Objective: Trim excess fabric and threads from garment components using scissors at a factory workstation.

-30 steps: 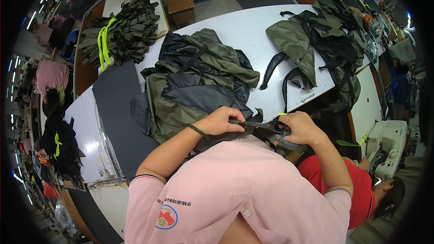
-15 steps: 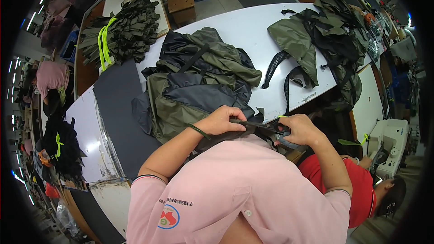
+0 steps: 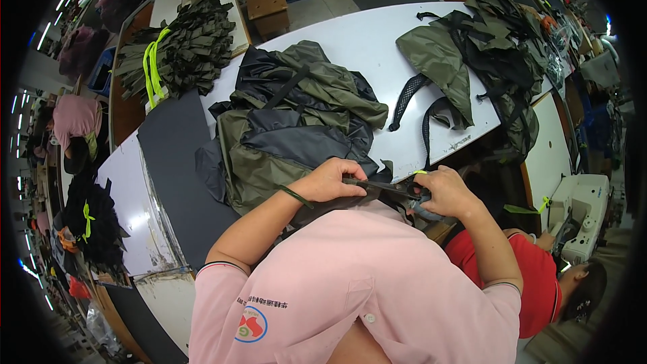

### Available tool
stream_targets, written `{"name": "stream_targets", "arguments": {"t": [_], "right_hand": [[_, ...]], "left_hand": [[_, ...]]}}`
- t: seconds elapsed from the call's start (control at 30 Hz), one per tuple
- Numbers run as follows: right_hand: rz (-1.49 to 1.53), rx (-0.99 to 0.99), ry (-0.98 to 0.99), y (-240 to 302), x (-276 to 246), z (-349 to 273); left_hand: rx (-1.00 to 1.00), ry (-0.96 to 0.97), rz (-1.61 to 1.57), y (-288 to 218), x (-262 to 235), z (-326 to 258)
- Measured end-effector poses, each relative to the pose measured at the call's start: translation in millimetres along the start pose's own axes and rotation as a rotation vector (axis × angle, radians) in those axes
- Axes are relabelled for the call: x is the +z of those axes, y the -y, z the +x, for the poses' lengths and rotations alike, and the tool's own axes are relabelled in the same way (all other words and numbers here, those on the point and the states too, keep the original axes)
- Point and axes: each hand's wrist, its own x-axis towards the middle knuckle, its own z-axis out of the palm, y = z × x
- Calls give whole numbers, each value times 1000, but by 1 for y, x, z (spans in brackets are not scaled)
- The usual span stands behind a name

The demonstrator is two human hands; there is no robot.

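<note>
My left hand [image 3: 331,180] is closed in a pinch on the edge of a dark fabric piece, close to my shirt front. A pair of dark scissors [image 3: 397,189] sits in my right hand [image 3: 446,193], its fingers wrapped round the handles. The blades point left toward my left fingertips; whether they touch the fabric is hard to see. A bit of yellow-green shows at the right fingers. Just beyond my hands, a heap of olive and black bag fabric [image 3: 296,128] lies crumpled on the white table [image 3: 364,34].
More olive and black pieces with mesh straps [image 3: 441,61] lie at the table's right. A bundle of dark strips [image 3: 195,47] with a yellow-green tie is at far left. At right, a person in red [image 3: 532,283] sits by a white sewing machine [image 3: 586,219].
Both hands stay almost in place. The scissor handles in my right hand look slightly shifted, and the whole view has moved a little.
</note>
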Motion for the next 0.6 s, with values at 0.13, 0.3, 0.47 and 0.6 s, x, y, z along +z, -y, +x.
{"name": "stream_targets", "arguments": {"t": [0.13,0.3,0.47,0.6], "right_hand": [[71,28,13,5,-4,6],[642,74,-228,40,17,18],[845,160,-277,24,16,6],[798,164,-454,-61,9,-33]], "left_hand": [[-45,-19,-38,-2,-5,-7],[98,-33,82,-13,16,7],[255,-2,408,-30,-22,8],[192,-47,710,-24,-81,17]]}}
